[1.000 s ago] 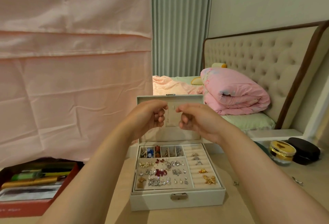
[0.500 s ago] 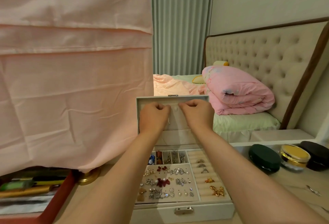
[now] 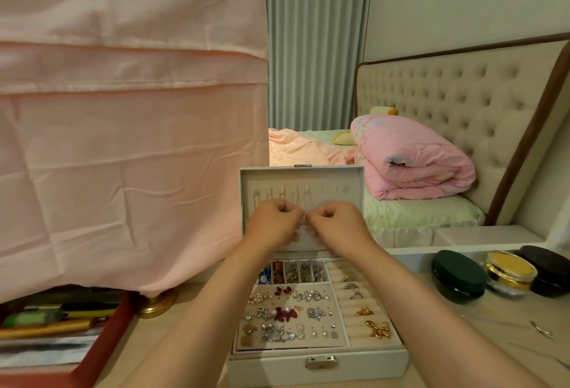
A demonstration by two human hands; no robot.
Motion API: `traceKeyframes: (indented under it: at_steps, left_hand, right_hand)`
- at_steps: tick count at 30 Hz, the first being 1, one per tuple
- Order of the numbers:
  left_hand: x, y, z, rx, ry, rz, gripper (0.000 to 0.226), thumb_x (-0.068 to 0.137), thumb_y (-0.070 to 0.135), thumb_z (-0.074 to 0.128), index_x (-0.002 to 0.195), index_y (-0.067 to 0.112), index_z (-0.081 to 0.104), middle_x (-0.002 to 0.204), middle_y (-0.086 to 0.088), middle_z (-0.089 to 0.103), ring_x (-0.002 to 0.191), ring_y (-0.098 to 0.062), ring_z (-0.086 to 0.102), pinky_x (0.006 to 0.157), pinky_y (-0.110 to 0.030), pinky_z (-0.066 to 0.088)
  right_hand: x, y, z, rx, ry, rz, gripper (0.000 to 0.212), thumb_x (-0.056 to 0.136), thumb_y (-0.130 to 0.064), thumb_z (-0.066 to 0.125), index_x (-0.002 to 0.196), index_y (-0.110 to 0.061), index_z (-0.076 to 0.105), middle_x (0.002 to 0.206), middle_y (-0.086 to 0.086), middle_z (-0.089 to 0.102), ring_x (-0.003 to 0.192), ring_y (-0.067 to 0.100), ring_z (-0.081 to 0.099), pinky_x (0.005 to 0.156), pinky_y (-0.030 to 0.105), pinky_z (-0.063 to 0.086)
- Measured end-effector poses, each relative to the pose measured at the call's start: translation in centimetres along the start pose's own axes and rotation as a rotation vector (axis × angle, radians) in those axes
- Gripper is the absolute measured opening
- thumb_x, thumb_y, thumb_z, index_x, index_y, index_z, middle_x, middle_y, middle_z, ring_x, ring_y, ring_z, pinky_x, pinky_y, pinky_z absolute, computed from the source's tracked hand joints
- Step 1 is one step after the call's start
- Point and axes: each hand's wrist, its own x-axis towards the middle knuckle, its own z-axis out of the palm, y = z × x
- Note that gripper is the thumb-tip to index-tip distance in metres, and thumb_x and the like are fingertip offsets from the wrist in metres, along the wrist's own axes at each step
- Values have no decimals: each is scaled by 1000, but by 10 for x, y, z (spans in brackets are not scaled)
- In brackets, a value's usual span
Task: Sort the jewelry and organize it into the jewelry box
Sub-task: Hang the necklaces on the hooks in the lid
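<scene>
Jewelry box (image 3: 317,366) at 6 o'clock, lid (image 3: 339,178) upright at its 12 o'clock so the hook row (image 3: 277,195) faces the person; left hand (image 3: 276,221) and right hand (image 3: 337,222), fingers curled, meet just below the hooks, presumably hanging a fine chain, though whether either pinches anything cannot be told.

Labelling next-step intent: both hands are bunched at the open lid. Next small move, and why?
Probably lift both hands to the hook row in the lid and hang whatever they pinch, too fine to see. The left hand and right hand meet, fingers curled, just below those hooks.
</scene>
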Motion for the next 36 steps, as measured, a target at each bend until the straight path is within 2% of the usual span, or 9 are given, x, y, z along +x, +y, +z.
traceKeyframes:
  at_steps: [3, 6, 11, 18, 21, 24, 27, 33, 36]
  left_hand:
    - [-13, 7, -5, -67, -152, 20, 14, 95, 24, 63, 94, 13, 72, 86, -4, 73, 83, -19, 70, 83, -42, 61]
    - [-22, 14, -8, -15, -181, 84, 14, 96, 25, 62, 96, 15, 72, 85, -2, 71, 80, -16, 66, 72, -30, 57]
    - [-21, 11, -15, 133, -140, 174, 15, 97, 23, 59, 107, 20, 70, 101, 7, 68, 91, -8, 61, 81, -25, 45]
    - [-14, -14, -7, 576, -104, 284, 35, 102, 17, 45, 134, 18, 60, 137, -1, 58, 129, -19, 50, 109, -33, 39]
    - [-14, -19, -3, 755, -91, 382, 40, 102, 17, 41, 139, 16, 56, 134, -5, 56, 126, -24, 45, 107, -38, 39]
    - [-14, -20, -2, 943, -60, 421, 40, 101, 22, 40, 137, 19, 56, 130, -5, 56, 117, -26, 44, 100, -41, 40]
    - [-13, -15, 0, 1067, -71, 382, 39, 98, 29, 42, 133, 19, 57, 128, -6, 53, 118, -27, 41, 99, -41, 37]
    - [-11, -9, -2, 1030, -121, 364, 36, 96, 36, 47, 126, 20, 60, 124, -4, 57, 115, -25, 44, 98, -39, 36]
    - [-12, -11, -5, 986, -123, 360, 35, 94, 40, 49, 123, 23, 60, 122, -1, 62, 114, -23, 47, 99, -40, 38]
  right_hand:
    - [-20, -6, -2, 43, -295, 31, 15, 93, -17, 62, 87, -19, 76, 73, -3, 72, 61, 8, 63, 60, 21, 51]
    - [-27, -7, -2, 82, -377, 38, 11, 92, -10, 68, 100, -11, 76, 87, -4, 77, 75, -2, 70, 65, 10, 50]
    - [-21, -7, -20, -42, -294, -54, 19, 97, -18, 66, 89, -7, 79, 77, -2, 77, 77, 9, 72, 81, 27, 55]
    - [6, -35, -45, -229, -167, -193, 18, 96, -25, 68, 94, -10, 77, 79, 6, 71, 56, 5, 59, 63, 23, 50]
    - [14, -43, -49, -94, -127, -155, 16, 96, -13, 66, 81, -13, 72, 67, 5, 68, 52, 10, 63, 51, 24, 53]
    - [22, -47, -48, 17, -73, -173, 12, 93, -3, 66, 85, -9, 73, 71, 15, 70, 60, 24, 67, 58, 34, 61]
    - [26, -46, -46, 102, -36, -159, 13, 91, 3, 67, 87, -9, 72, 71, 13, 70, 63, 22, 69, 59, 29, 61]
    - [34, -38, -33, 182, 2, -176, 15, 88, 4, 70, 84, -10, 74, 79, 15, 74, 71, 28, 73, 72, 38, 64]
    - [32, -27, -24, -12, -58, -203, 11, 89, -4, 72, 98, -7, 77, 85, 9, 75, 74, 19, 70, 70, 24, 58]
